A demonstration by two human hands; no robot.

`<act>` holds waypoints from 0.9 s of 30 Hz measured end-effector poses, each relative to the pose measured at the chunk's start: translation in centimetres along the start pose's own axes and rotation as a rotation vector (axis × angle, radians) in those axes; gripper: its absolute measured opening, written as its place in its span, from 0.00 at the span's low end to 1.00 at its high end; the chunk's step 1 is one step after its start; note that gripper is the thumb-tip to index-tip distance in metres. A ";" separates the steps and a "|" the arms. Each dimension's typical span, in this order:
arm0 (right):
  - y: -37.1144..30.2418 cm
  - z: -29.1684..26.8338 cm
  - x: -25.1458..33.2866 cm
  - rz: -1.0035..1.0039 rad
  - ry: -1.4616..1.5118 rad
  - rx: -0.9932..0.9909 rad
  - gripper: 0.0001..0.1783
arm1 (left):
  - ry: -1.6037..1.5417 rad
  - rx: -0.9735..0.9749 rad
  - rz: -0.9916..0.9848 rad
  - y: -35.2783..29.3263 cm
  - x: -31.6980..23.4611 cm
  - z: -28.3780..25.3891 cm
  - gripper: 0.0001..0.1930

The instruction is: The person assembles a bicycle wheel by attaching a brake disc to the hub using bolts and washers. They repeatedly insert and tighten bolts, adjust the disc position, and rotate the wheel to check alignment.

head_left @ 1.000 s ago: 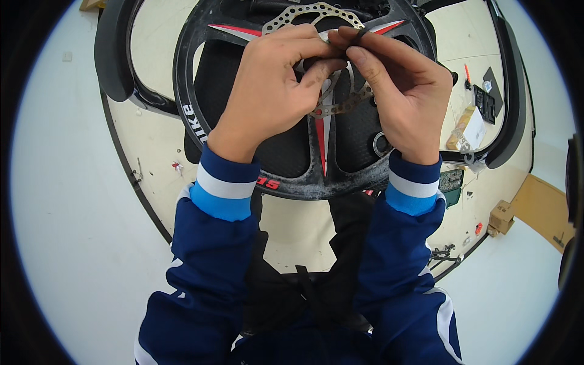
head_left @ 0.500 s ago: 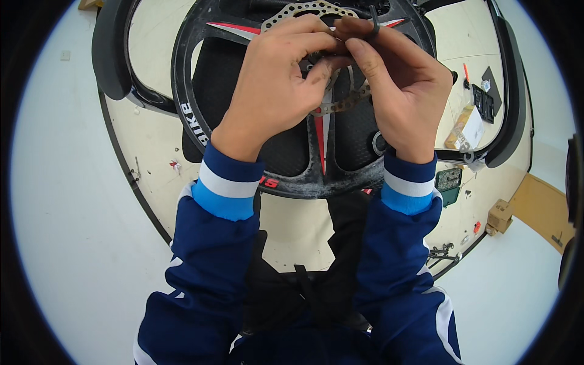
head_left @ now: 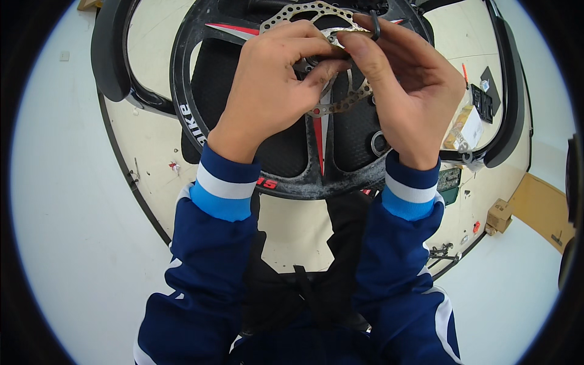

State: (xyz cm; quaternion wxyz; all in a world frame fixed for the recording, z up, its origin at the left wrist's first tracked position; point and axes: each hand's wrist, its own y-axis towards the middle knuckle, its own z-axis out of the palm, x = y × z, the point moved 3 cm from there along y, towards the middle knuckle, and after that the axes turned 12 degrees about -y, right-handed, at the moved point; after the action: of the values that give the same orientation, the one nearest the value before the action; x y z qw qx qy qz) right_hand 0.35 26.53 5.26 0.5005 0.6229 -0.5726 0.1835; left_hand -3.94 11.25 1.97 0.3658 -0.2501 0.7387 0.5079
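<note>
A black wheel (head_left: 298, 187) with red and white spoke marks lies flat in front of me. At its middle is a perforated metal brake disc (head_left: 331, 109), partly covered by my hands. My left hand (head_left: 277, 85) is closed in a pinch over the disc's centre; what its fingertips hold is hidden. In my right hand (head_left: 417, 91) is a dark hex key (head_left: 375, 27), its bent end sticking up between thumb and fingers. Both sets of fingertips nearly meet above the hub. Beside my right wrist, a metal ring (head_left: 378, 143) rests within the wheel.
Under the wheel is a black chair seat with armrests on the left (head_left: 111, 52) and right (head_left: 511, 121). On the floor at right are an open black tool case (head_left: 482, 103), a green case (head_left: 449, 185) and a cardboard box (head_left: 499, 215).
My right hand has shifted slightly right, its thumb and fingers farther from the left fingertips. More of the disc's centre shows between the hands. The left hand has barely moved.
</note>
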 end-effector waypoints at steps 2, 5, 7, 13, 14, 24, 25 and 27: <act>0.0 -0.2 1.6 0.053 -0.101 -0.024 0.17 | 0.031 0.015 0.017 0.0 -0.2 -0.2 0.08; 0.3 0.1 3.2 0.115 -0.054 -0.009 0.21 | 0.019 0.037 0.014 0.0 -0.2 -0.1 0.08; 0.5 -0.2 1.8 0.140 0.174 0.100 0.20 | 0.016 0.044 -0.012 0.0 -0.2 -0.4 0.09; 2.6 -1.8 -1.1 0.188 0.420 0.425 0.20 | 0.079 0.125 -0.053 0.2 -0.4 -0.6 0.09; 3.2 -2.0 -1.3 0.188 0.396 0.492 0.19 | 0.086 0.131 -0.065 0.1 -0.3 -0.6 0.10; 3.8 -2.0 -1.8 0.204 0.256 0.518 0.13 | 0.077 0.129 -0.065 0.3 0.0 -0.7 0.11; 3.6 -2.0 -1.7 0.201 0.218 0.503 0.12 | 0.071 0.119 -0.075 0.3 -0.1 -0.8 0.11; 3.0 -1.3 -1.2 0.224 0.283 0.379 0.15 | 0.071 0.104 -0.076 0.3 -0.2 -0.9 0.10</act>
State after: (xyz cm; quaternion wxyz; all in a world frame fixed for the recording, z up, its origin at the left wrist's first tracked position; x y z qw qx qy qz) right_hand -2.24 28.77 6.14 0.4264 0.6064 -0.5177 0.4271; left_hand -4.30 10.55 2.54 0.3707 -0.2767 0.7665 0.4455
